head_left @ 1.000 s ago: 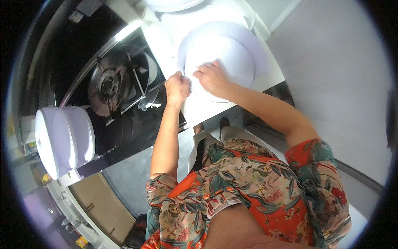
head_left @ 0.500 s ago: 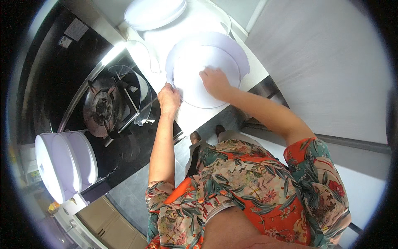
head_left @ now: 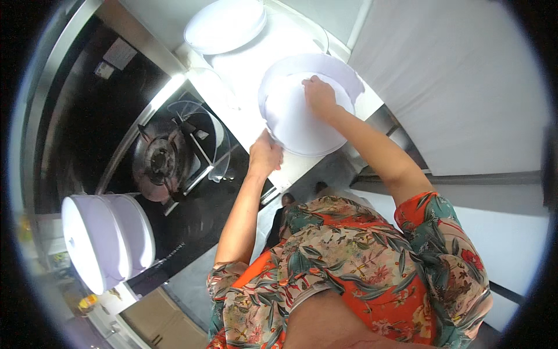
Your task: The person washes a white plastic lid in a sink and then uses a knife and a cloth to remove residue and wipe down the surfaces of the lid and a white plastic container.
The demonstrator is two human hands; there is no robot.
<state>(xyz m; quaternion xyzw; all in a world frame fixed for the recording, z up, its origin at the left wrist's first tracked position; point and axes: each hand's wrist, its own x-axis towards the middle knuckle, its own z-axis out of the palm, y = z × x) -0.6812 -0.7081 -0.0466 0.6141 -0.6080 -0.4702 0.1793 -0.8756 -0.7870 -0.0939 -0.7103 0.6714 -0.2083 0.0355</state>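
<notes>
A round, shallow white piece [head_left: 302, 128] with a pale lilac raised wall [head_left: 285, 65] around its far side lies on the white counter. It looks like a tier of a round container, though I cannot be sure. My left hand [head_left: 266, 156] grips its near-left edge with curled fingers. Over the white inner surface, toward the far side, sits my right hand [head_left: 321, 96], its fingers drawn together. Whether a cloth or anything else is under those fingers is hidden. Strong glare washes out the white surfaces.
Behind lies another white round lid-like piece [head_left: 226, 26]. To the left is a black gas hob [head_left: 160, 160] with a clear curved ring [head_left: 218, 136] resting on it. Several lilac-and-white round tiers [head_left: 96, 244] stand on edge at its near end. A pale panel [head_left: 453, 87] borders the right.
My right hand has slid toward the far side of the round piece. The near edge of the piece now appears slightly raised, with my left hand still on it. The whole view has shifted.
</notes>
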